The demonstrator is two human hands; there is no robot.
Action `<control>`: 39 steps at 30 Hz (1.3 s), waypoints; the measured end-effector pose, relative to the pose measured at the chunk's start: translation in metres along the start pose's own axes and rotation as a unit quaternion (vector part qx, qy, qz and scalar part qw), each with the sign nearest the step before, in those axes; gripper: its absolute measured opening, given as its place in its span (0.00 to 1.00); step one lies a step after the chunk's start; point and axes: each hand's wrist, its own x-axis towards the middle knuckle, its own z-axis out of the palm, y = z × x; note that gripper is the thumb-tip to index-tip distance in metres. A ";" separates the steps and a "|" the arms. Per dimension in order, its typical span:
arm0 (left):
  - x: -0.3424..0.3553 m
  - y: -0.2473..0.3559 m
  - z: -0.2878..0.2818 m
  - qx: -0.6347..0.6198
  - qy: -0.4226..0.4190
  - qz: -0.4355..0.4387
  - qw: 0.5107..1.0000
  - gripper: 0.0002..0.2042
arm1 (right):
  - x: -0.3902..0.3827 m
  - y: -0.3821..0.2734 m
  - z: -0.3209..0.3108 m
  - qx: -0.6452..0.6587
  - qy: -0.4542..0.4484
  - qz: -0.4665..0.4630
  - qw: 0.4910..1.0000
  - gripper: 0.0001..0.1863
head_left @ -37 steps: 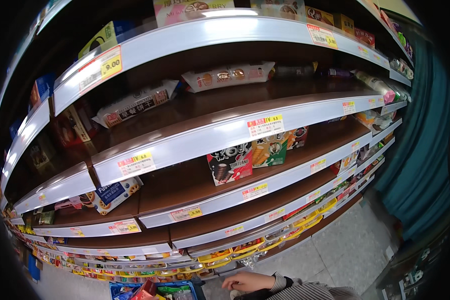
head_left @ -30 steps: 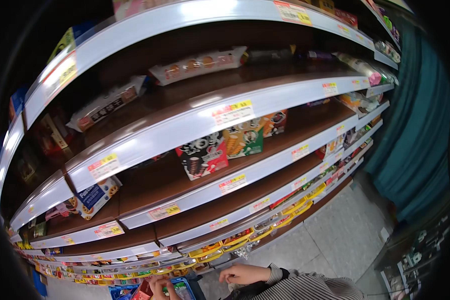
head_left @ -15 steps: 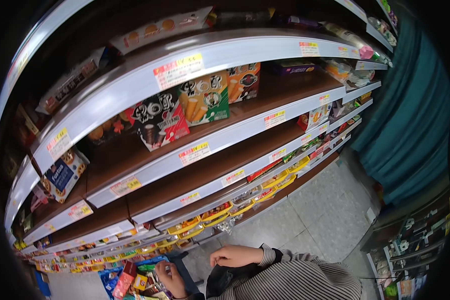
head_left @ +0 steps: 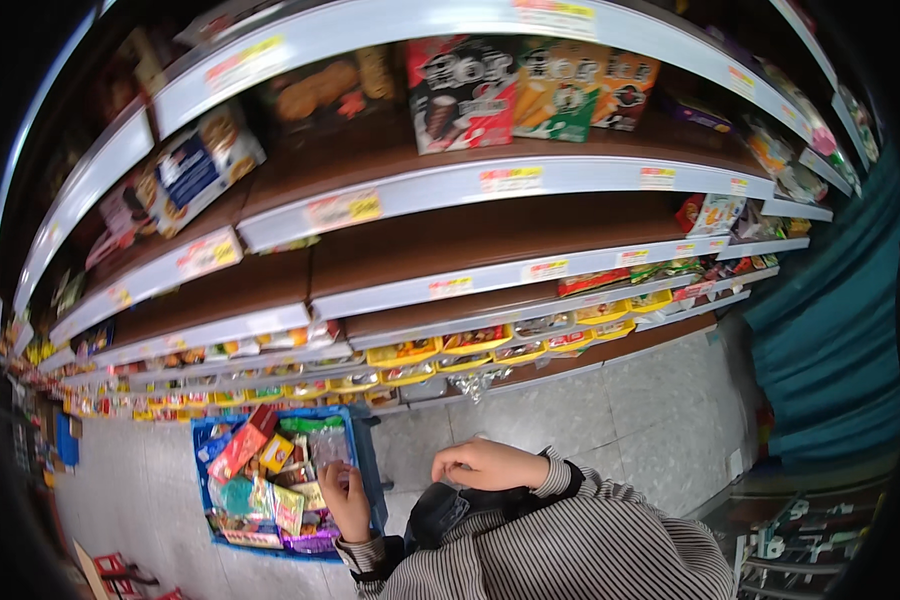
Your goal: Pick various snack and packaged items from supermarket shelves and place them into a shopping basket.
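Note:
My left hand (head_left: 344,500) is over the right side of a blue crate (head_left: 370,430) on the floor, fingers slightly bent and apart, nothing in them. My right hand (head_left: 490,464) hovers in front of my striped top, empty, its fingers loosely bent and pointing left. Packaged snacks fill the crate: a red box (head_left: 246,442), a small yellow package (head_left: 276,453), a green packet (head_left: 312,425) and a purple packet (head_left: 312,542) lie jumbled in it. Whether my left fingertips touch any package I cannot tell.
Brown shelves with white price rails (head_left: 530,260) curve across the front. A red-black box (head_left: 462,95) and a green-orange box (head_left: 558,92) stand there. Yellow bins (head_left: 406,352) line the lower levels. A teal curtain (head_left: 830,320) hangs right; a metal rack (head_left: 800,540) stands lower right.
My view has tipped down and left, so the shelves sit higher and the whole crate shows. Both hands stay empty, the left one over the crate's right side.

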 end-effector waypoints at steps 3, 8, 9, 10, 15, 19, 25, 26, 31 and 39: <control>-0.013 -0.004 -0.033 0.017 0.007 0.002 1.000 0.02 | 0.018 -0.003 0.031 0.023 0.010 -0.049 0.998 0.09; -0.051 -0.111 -0.094 0.067 0.036 -0.049 0.996 0.03 | 0.045 -0.016 0.097 0.043 -0.078 -0.015 0.996 0.09; -0.059 -0.128 -0.102 0.058 0.037 -0.081 0.994 0.04 | 0.048 -0.015 0.112 0.053 -0.079 -0.028 0.995 0.09; -0.068 -0.144 -0.110 0.049 0.036 -0.111 0.992 0.05 | 0.050 -0.016 0.125 0.055 -0.093 -0.029 0.994 0.09; -0.086 -0.216 -0.123 0.083 0.012 -0.166 0.983 0.14 | 0.056 -0.032 0.160 0.045 -0.096 -0.016 0.994 0.09; -0.076 -0.287 -0.095 0.024 0.039 -0.150 0.988 0.17 | 0.055 -0.041 0.177 0.045 -0.100 0.005 0.994 0.09; -0.019 -0.304 -0.079 -0.389 -0.007 -0.518 0.762 0.18 | 0.048 -0.042 0.179 0.028 -0.043 0.013 0.999 0.09; -0.012 -0.310 -0.079 -0.390 0.013 -0.549 0.739 0.18 | 0.047 -0.041 0.179 0.024 -0.035 0.011 0.999 0.09; 0.011 -0.300 -0.069 -0.364 0.029 -0.582 0.727 0.16 | 0.044 -0.037 0.167 0.020 -0.006 0.026 0.999 0.09; -0.031 -0.231 -0.106 -0.557 -0.019 -0.437 0.706 0.15 | 0.056 -0.035 0.146 0.004 -0.008 0.036 0.999 0.11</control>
